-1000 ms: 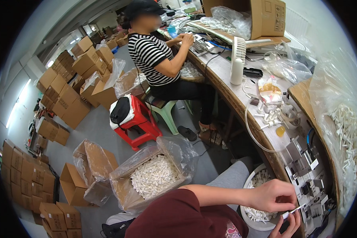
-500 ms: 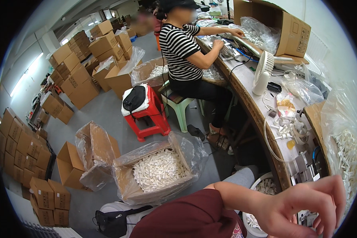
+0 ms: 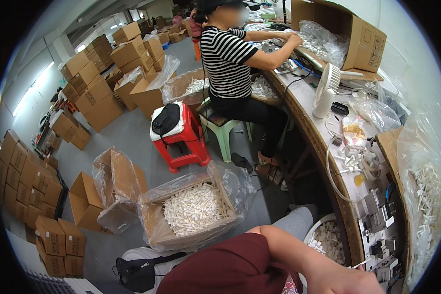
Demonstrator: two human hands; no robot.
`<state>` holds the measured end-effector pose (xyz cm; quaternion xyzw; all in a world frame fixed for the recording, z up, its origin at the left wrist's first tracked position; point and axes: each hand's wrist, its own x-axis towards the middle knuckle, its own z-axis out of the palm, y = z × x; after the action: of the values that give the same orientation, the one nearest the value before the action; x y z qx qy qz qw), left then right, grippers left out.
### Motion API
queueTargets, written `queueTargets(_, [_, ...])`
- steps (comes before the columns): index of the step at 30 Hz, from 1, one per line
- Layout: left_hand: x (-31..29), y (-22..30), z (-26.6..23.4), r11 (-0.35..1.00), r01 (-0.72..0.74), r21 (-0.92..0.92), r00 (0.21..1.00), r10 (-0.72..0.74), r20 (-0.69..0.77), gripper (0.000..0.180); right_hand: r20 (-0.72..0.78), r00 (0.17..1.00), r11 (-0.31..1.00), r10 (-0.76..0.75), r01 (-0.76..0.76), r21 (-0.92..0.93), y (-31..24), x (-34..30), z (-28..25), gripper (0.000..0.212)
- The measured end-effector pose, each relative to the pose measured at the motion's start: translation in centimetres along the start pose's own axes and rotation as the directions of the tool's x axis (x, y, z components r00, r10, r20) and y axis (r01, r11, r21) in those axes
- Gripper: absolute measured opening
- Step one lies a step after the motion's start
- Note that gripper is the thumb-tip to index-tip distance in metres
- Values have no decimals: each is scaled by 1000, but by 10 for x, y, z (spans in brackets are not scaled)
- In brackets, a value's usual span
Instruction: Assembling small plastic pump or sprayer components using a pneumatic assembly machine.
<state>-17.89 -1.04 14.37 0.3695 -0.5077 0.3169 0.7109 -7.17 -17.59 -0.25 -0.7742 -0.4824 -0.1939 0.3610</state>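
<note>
My left arm reaches right from a maroon sleeve [image 3: 225, 267]. My left hand [image 3: 350, 283] is at the lower edge, its back toward me, with the fingers cut off or hidden. Just past it a small bit of a fingertip shows, probably of my right hand [image 3: 361, 268], beside a thin white stick [image 3: 367, 263]. The rest of that hand is hidden, so its grip cannot be made out. Close by on the bench is a metal fixture [image 3: 379, 245] with several blocks and black parts. Below the bench edge stands a white tub [image 3: 326, 240] of white plastic pieces.
A lined carton [image 3: 196, 208] full of white pieces stands on the floor. Along the bench are a white fan [image 3: 327, 90] and a clear bag of white pieces [image 3: 426, 206]. A co-worker in a striped shirt [image 3: 228, 59] sits farther along, near a red stool [image 3: 181, 139].
My left hand has moved down and left from over the fixture, which now shows. The co-worker's hands have come together farther along the bench.
</note>
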Motion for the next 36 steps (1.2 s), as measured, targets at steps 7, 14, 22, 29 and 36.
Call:
queueTargets(7, [-23,-2,-20,969,241,58,960,-247,129,37,3,998,998,-59,59,26,8,0,7,27])
queueTargets(14, [-34,-15,-38,955,294,30,922,-292,253,36,-9,996,994,85,-84,65,10,-2,14,24])
queueTargets(22, [-42,-25,-50,944,329,37,896,-324,303,35,-21,998,998,62,-61,33,15,5,10,24])
queueTargets(29, [-43,-28,-58,944,330,27,892,-321,317,36,-37,996,995,85,-83,49,25,1,18,23])
queueTargets(36, [-40,-30,-66,953,304,-1,903,-288,320,37,-32,996,996,88,-87,32,20,10,15,23])
